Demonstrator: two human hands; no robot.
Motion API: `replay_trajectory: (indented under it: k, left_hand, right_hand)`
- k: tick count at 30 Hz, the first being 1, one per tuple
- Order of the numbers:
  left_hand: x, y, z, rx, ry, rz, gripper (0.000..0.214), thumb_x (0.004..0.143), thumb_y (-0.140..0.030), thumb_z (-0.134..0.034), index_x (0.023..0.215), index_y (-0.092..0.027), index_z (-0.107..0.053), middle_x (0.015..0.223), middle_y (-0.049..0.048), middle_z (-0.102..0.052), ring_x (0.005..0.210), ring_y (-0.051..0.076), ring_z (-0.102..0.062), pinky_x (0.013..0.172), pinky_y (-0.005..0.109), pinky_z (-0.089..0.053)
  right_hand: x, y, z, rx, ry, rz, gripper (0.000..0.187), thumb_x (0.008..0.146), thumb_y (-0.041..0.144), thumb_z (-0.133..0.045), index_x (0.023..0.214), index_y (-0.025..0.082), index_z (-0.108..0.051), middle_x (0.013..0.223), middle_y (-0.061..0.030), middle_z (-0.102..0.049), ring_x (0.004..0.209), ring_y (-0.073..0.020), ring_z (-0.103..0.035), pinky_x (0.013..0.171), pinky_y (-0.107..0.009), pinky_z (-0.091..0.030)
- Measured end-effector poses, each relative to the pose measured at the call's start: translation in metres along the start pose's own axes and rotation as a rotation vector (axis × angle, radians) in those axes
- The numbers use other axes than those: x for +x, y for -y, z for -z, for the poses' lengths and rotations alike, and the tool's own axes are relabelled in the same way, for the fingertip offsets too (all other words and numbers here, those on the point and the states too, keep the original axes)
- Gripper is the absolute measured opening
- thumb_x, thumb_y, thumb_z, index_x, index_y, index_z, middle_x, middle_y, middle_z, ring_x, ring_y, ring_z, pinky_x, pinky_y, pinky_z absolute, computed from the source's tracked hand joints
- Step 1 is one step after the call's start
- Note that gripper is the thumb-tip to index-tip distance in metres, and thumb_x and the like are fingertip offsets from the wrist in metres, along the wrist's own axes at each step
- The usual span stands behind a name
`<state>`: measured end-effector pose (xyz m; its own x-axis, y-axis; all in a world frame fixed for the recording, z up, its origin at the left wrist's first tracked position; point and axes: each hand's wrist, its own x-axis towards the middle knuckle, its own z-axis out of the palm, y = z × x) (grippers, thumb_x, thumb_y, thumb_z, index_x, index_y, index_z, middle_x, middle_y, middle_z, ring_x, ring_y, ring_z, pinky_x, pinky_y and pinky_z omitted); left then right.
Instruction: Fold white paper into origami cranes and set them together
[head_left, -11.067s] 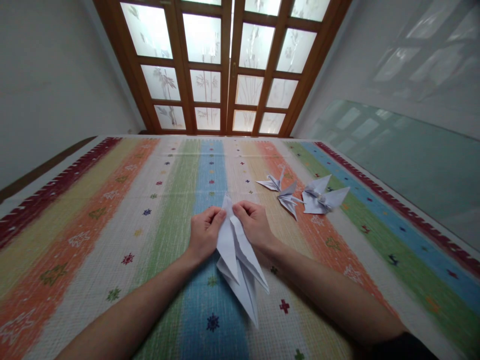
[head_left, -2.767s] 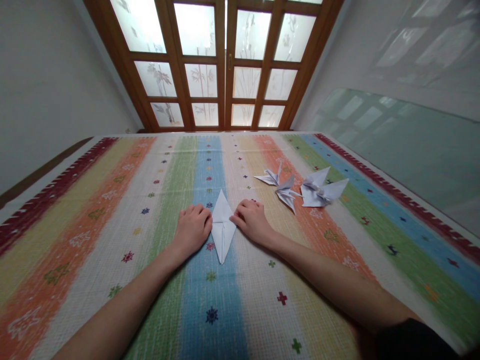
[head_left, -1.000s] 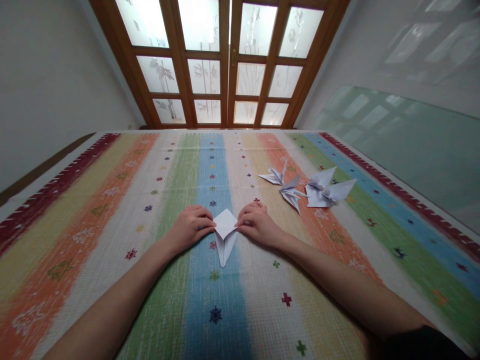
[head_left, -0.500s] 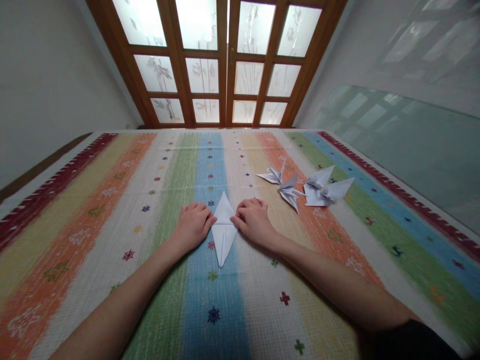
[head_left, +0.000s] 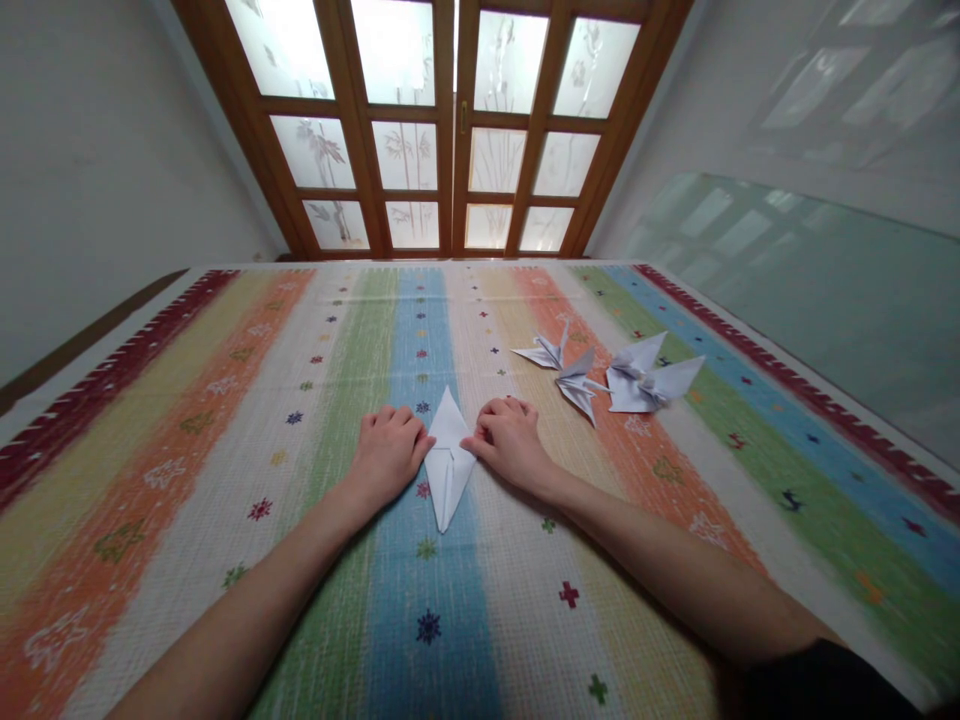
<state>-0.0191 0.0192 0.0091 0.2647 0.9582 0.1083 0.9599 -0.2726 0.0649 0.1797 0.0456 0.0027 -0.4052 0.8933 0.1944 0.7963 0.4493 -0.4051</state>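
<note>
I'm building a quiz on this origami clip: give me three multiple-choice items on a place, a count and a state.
1. Where does the white diamond-shaped folded paper lie?
A. between both hands
B. on the wooden window sill
C. under the right arm

2. How many finished white paper cranes lie on the striped cloth?
A. one
B. three
C. six

3. How is the diamond paper?
A. lifted in the air
B. crumpled
C. flat on the cloth

Answers: 1 A, the left hand and right hand flank it; 2 B, three lie to the right; 3 C, it lies flat, fingertips at its side corners.
</note>
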Motion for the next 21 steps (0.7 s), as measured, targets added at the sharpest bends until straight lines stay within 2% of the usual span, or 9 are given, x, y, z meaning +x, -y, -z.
replay_trajectory:
  k: [8, 10, 12, 15, 18, 21]
  left_hand:
    - [-0.002, 0.002, -0.006, -0.001, -0.07, 0.013, 0.022, 0.092, -0.037, -0.056, 0.083, -0.018, -0.065, 0.089, 0.0081, -0.065, 0.091, 0.028, -0.056, 0.08, 0.041, -0.039]
    - [-0.002, 0.003, -0.008, -0.008, -0.106, 0.004, 0.019, 0.092, -0.035, -0.057, 0.089, -0.018, -0.066, 0.092, 0.0083, -0.066, 0.093, 0.028, -0.057, 0.081, 0.042, -0.04]
    - [-0.003, 0.003, -0.011, -0.025, -0.15, -0.037, 0.019, 0.092, -0.03, -0.056, 0.105, -0.019, -0.066, 0.099, 0.0092, -0.067, 0.096, 0.028, -0.058, 0.084, 0.042, -0.041]
    - [-0.003, 0.006, -0.016, -0.056, -0.195, -0.156, 0.03, 0.094, -0.024, -0.054, 0.122, -0.026, -0.062, 0.12, 0.0092, -0.066, 0.106, 0.028, -0.058, 0.088, 0.044, -0.041]
    - [-0.002, 0.008, -0.018, -0.067, -0.184, -0.253, 0.028, 0.095, -0.023, -0.051, 0.118, -0.03, -0.066, 0.134, 0.0058, -0.062, 0.119, 0.03, -0.055, 0.092, 0.047, -0.04]
    - [-0.001, 0.009, -0.019, -0.069, -0.137, -0.29, 0.03, 0.096, -0.021, -0.049, 0.119, -0.03, -0.066, 0.133, 0.0035, -0.063, 0.125, 0.03, -0.053, 0.097, 0.049, -0.039]
  right_hand:
    - [-0.008, -0.006, 0.003, 0.048, -0.002, -0.034, 0.024, 0.081, 0.03, -0.073, 0.064, 0.017, -0.06, 0.1, -0.0065, -0.065, 0.1, -0.0249, -0.053, 0.092, -0.044, -0.028]
    - [-0.01, -0.007, 0.002, 0.05, -0.017, -0.03, 0.02, 0.082, 0.029, -0.071, 0.068, 0.017, -0.062, 0.099, -0.0066, -0.065, 0.099, -0.0246, -0.054, 0.093, -0.044, -0.03]
    - [-0.014, -0.008, 0.002, 0.068, -0.038, -0.003, 0.012, 0.084, 0.028, -0.069, 0.08, 0.018, -0.064, 0.1, -0.0068, -0.066, 0.1, -0.0241, -0.055, 0.093, -0.043, -0.033]
    - [-0.022, -0.01, 0.002, 0.073, -0.066, 0.138, 0.019, 0.087, 0.031, -0.066, 0.102, 0.02, -0.065, 0.111, -0.0087, -0.066, 0.109, -0.0251, -0.055, 0.098, -0.045, -0.034]
    - [-0.032, -0.008, -0.002, -0.021, -0.052, 0.348, 0.021, 0.094, 0.03, -0.056, 0.111, 0.021, -0.065, 0.123, -0.0094, -0.065, 0.118, -0.0266, -0.054, 0.101, -0.047, -0.036]
    - [-0.044, -0.002, -0.006, -0.101, 0.018, 0.448, 0.03, 0.099, 0.024, -0.043, 0.118, 0.015, -0.065, 0.126, -0.0117, -0.065, 0.118, -0.0256, -0.057, 0.101, -0.042, -0.042]
